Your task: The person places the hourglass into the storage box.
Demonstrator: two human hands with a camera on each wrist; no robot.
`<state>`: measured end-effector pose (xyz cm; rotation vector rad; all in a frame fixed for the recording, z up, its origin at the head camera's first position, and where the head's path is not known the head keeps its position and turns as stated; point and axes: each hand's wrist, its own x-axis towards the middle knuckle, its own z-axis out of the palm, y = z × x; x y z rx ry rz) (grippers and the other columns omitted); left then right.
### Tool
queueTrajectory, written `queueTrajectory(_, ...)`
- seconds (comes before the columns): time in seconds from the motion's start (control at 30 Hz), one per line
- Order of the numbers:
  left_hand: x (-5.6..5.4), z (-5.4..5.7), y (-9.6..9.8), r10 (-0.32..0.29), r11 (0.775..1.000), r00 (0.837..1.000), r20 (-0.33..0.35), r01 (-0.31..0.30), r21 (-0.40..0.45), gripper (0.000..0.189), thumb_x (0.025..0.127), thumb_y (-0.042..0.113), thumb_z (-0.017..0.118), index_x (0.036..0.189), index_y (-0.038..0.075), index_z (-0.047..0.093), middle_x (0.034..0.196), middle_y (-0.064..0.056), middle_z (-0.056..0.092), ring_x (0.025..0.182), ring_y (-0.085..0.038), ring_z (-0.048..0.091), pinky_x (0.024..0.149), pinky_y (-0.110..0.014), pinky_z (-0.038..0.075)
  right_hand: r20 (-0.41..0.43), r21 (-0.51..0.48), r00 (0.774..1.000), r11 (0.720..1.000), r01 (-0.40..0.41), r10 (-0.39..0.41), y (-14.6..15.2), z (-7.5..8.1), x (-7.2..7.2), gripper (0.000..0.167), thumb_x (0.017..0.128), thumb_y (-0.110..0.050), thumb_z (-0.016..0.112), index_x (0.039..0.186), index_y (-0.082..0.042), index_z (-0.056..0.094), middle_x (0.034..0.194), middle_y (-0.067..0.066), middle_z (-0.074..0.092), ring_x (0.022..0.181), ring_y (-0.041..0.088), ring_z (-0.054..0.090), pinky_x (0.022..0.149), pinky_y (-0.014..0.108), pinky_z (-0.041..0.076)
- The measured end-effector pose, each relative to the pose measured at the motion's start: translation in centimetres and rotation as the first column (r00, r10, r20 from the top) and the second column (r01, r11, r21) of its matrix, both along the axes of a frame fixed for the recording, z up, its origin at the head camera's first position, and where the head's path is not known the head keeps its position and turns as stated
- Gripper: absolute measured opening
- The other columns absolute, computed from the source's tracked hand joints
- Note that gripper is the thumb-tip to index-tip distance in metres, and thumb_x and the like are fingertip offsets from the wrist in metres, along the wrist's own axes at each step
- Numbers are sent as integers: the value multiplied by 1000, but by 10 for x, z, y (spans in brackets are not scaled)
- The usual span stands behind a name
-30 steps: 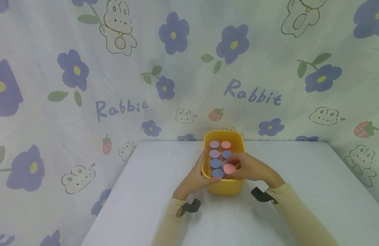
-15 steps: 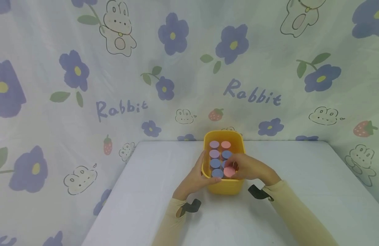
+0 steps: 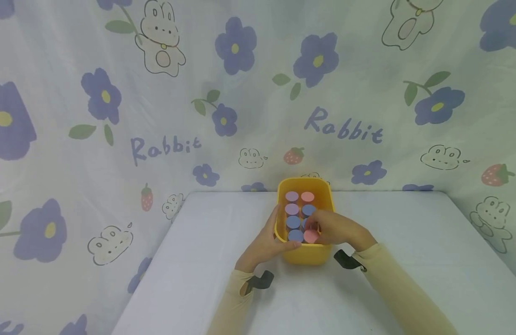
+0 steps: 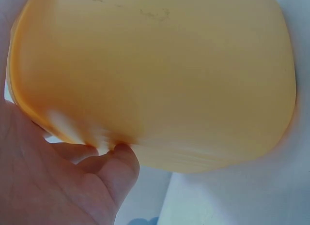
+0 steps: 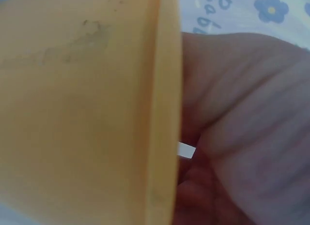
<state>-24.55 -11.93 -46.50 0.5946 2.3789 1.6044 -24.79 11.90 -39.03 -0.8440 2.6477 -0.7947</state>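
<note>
A yellow plastic bin (image 3: 307,254) stands on the table, with two columns of round flat-topped pieces in it. My left hand (image 3: 264,244) grips the bin's left side, thumb over the front rim and fingers along the wall; the left wrist view shows fingertips against the yellow wall. My right hand (image 3: 335,229) reaches over the right rim and holds a pink round piece (image 3: 311,236) at the front right corner, level with the blue piece (image 3: 295,236) beside it. In the right wrist view the bin wall hides my right fingertips.
Behind lie more blue pieces, two lilac pieces (image 3: 292,209) and another pink round piece (image 3: 307,197). The white table (image 3: 224,223) ends at a curtain (image 3: 258,93) printed with rabbits and flowers. A black strap mount (image 3: 346,259) sits at my right wrist.
My right hand has lowered the pink round piece into the bin's front right corner, moving slightly left and down. My left hand and the bin have stayed put.
</note>
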Motion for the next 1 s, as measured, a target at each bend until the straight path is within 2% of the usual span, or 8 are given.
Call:
queueTrajectory(0.23, -2, -3, 1, 17, 1000, 1000, 17, -17, -22, 120, 81, 49, 85, 166, 38, 1, 172, 7, 20, 156, -25, 31, 126, -61, 30, 19, 40, 1000, 999, 8, -9, -3, 3, 1, 15, 84, 4, 77, 91, -9, 76, 74, 1, 62, 68, 12, 53, 62, 22, 48)
queueTrajectory(0.43, -1, -2, 4, 11, 1000, 1000, 17, -11, -19, 118, 83, 45, 85, 166, 38, 2, 172, 7, 21, 155, -25, 33, 126, -61, 32, 41, 55, 999, 998, 11, -13, -1, 3, 1, 11, 87, -2, 79, 90, -12, 76, 74, -1, 61, 70, 12, 54, 64, 23, 49)
queueTrajectory(0.6, -1, 1, 5, 1, 1000, 1000, 3, -1, -30, 116, 83, 47, 84, 166, 38, 3, 170, 10, 24, 152, -22, 36, 125, -60, 34, 30, 11, 999, 1000, -18, 18, 4, 1, 1, 4, 90, -12, 79, 91, -11, 75, 74, -3, 61, 70, 11, 53, 64, 21, 48)
queueTrajectory(0.7, -4, 2, 5, -14, 1000, 1000, -14, 14, -24, 115, 83, 46, 84, 166, 38, 4, 168, 14, 26, 151, -21, 38, 124, -59, 35, 10, -14, 1000, 1000, -17, 17, 6, -1, 1, 5, 91, -13, 79, 91, -11, 75, 74, -3, 60, 70, 10, 53, 64, 21, 47)
queueTrajectory(0.8, -4, 2, 6, -9, 999, 1000, -20, 9, -31, 116, 83, 46, 84, 166, 37, 3, 170, 12, 24, 153, -23, 36, 125, -60, 34, 0, -25, 1000, 1000, -5, 5, 7, -1, 2, 5, 91, -12, 79, 92, -10, 74, 76, -2, 60, 72, 11, 54, 65, 22, 48)
queueTrajectory(1.0, -2, 0, 6, -9, 999, 1000, -8, 9, -33, 117, 83, 47, 84, 166, 35, 2, 172, 8, 22, 154, -25, 34, 125, -61, 33, -10, -82, 1000, 996, 27, -28, 8, -6, 8, 17, 90, -10, 79, 105, -4, 73, 84, -2, 65, 77, 13, 58, 70, 21, 54)
